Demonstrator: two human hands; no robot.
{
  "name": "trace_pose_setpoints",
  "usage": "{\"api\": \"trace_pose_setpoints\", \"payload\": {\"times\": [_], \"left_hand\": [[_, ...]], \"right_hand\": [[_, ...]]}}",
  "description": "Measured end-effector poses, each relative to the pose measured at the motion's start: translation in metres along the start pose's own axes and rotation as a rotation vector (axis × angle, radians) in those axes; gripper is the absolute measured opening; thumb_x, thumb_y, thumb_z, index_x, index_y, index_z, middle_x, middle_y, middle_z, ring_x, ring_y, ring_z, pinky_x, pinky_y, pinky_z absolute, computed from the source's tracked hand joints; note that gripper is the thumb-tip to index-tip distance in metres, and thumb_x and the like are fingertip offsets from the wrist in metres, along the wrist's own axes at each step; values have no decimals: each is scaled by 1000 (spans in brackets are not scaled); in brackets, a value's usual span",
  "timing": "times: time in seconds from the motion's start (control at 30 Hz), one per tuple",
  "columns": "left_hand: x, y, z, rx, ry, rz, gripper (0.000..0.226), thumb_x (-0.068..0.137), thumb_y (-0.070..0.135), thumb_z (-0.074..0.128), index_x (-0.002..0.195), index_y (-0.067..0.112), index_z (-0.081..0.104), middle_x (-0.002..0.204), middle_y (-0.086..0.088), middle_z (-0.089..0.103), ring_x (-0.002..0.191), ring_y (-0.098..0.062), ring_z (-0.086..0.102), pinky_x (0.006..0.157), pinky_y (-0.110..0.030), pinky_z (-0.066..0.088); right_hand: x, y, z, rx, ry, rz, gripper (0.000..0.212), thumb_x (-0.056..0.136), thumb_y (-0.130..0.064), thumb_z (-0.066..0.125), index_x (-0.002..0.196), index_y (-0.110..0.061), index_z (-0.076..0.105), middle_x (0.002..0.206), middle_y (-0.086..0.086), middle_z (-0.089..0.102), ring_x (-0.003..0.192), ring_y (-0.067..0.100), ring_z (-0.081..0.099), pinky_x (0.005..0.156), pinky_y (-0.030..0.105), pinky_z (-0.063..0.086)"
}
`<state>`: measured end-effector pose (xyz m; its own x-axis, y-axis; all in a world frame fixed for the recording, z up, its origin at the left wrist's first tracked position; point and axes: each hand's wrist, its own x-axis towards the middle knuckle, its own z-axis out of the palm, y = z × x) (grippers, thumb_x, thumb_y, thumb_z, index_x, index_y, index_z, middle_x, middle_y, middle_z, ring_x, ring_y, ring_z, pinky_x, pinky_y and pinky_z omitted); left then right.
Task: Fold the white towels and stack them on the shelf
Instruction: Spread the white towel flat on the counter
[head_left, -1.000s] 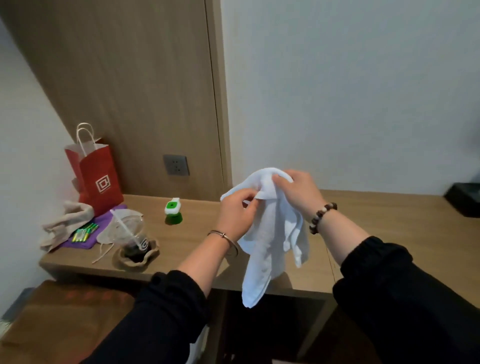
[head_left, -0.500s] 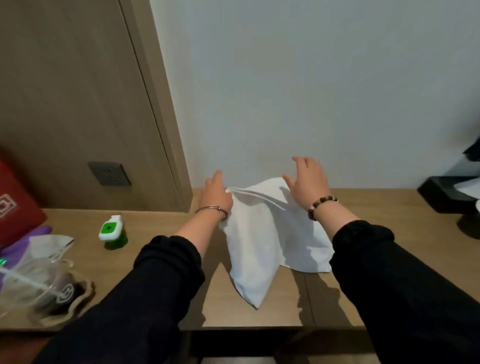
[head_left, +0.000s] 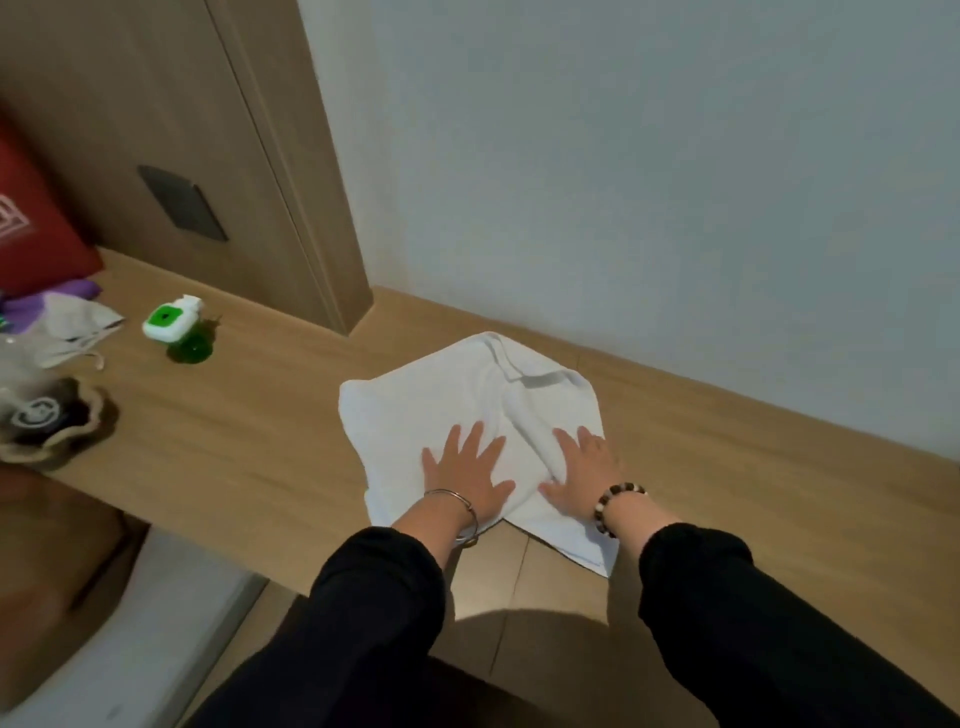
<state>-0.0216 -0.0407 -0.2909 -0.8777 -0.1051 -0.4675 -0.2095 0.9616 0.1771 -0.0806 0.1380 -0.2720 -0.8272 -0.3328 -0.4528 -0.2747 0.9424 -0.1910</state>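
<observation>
A white towel (head_left: 457, 395) lies spread and rumpled on the wooden shelf (head_left: 727, 467), close to the wall, with one corner folded over at the back. My left hand (head_left: 465, 475) presses flat on its near left part, fingers straight and spread. My right hand (head_left: 582, 467) presses flat on its near right part beside a raised crease. The towel's near corner reaches towards the shelf's front edge under my right wrist.
A small green bottle (head_left: 176, 330) stands on the shelf to the left. Further left are a plastic cup with dark drink (head_left: 41, 415), a crumpled cloth (head_left: 72, 322), a purple item and a red paper bag (head_left: 36, 228). A wooden panel with a socket (head_left: 182, 202) rises behind.
The towel went from hanging between my hands above the shelf to lying flat on it. Both hands let go of its top edge and now press down on its near part.
</observation>
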Motion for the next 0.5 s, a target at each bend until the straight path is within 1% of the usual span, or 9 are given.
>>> {"api": "trace_pose_setpoints", "payload": {"times": [0.1,0.17,0.23,0.3,0.37,0.5], "left_hand": [[4,8,10,20,112,-34,63,93,62,22,148,43,-1,157,13,-17,144,-20,-16,111,-57,-1],[9,7,13,19,166,-39,61,93,62,21,148,44,0,157,13,-14,144,-19,-15,112,-56,-2],[16,6,16,35,229,-35,61,92,62,20,148,45,3,158,13,-9,145,-18,-11,112,-55,-1],[24,5,18,31,299,-46,60,92,63,19,147,44,8,158,13,-2,145,-18,-6,112,-53,2],[34,5,14,34,372,-53,58,92,62,22,146,44,15,158,11,7,144,-18,2,111,-50,7],[41,2,16,44,506,-39,53,90,59,28,139,40,32,150,6,26,135,-19,20,102,-45,21]], "right_hand": [[1,8,27,-43,115,-1,78,91,-59,38,152,-27,1,160,5,-8,146,25,-6,117,52,8],[6,9,36,-64,197,-6,76,90,-60,34,151,-26,3,160,5,-7,146,25,-7,116,54,6],[16,9,40,-51,256,-24,74,90,-60,32,151,-26,8,160,7,-3,146,25,-7,116,54,6],[27,10,40,-36,312,-51,72,89,-60,31,150,-26,12,160,7,2,146,25,-4,116,52,4],[38,11,35,-17,372,-74,70,88,-58,33,147,-25,19,158,7,10,145,25,2,116,52,6],[48,12,37,6,504,-139,56,82,-54,36,130,-25,38,142,6,33,134,26,22,110,50,22]]}}
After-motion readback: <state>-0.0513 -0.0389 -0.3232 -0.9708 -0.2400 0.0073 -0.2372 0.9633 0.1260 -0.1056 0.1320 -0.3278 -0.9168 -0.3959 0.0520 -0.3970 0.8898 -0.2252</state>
